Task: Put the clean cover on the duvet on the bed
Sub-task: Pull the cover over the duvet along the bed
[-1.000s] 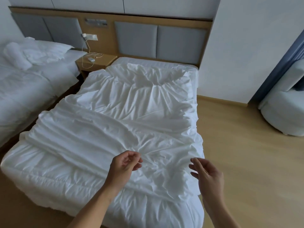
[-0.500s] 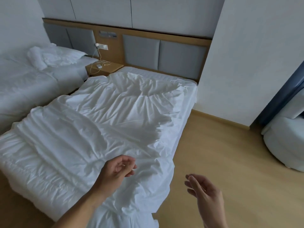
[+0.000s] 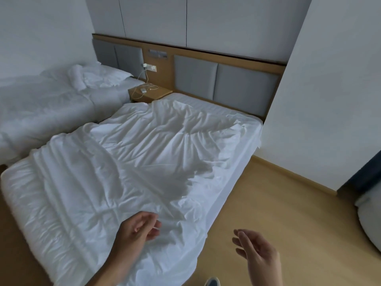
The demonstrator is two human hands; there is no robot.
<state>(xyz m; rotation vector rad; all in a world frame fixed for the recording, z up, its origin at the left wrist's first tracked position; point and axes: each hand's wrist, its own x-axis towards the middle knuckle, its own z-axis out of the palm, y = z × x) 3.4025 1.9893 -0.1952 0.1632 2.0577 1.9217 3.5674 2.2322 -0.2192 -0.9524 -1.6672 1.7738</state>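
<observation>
A wrinkled white cover (image 3: pixel 156 153) lies spread over the quilted white duvet (image 3: pixel 51 213), which shows along the near left end of the bed (image 3: pixel 231 182). My left hand (image 3: pixel 137 230) hovers above the near corner of the bedding with loosely curled fingers and holds nothing. My right hand (image 3: pixel 256 247) hangs over the wooden floor to the right of the bed, fingers relaxed, holding nothing. Neither hand touches the fabric.
A second bed (image 3: pixel 51 100) with white bedding stands at the left. A wooden nightstand (image 3: pixel 149 93) with a charger cable sits between the beds. A white wall (image 3: pixel 329 100) juts out at the right. A white armchair (image 3: pixel 371 219) stands at the far right on the wooden floor (image 3: pixel 288 213).
My view has shifted right along the foot of the bed. Both hands stay empty; the right one has gone from over the bed's corner to over the floor.
</observation>
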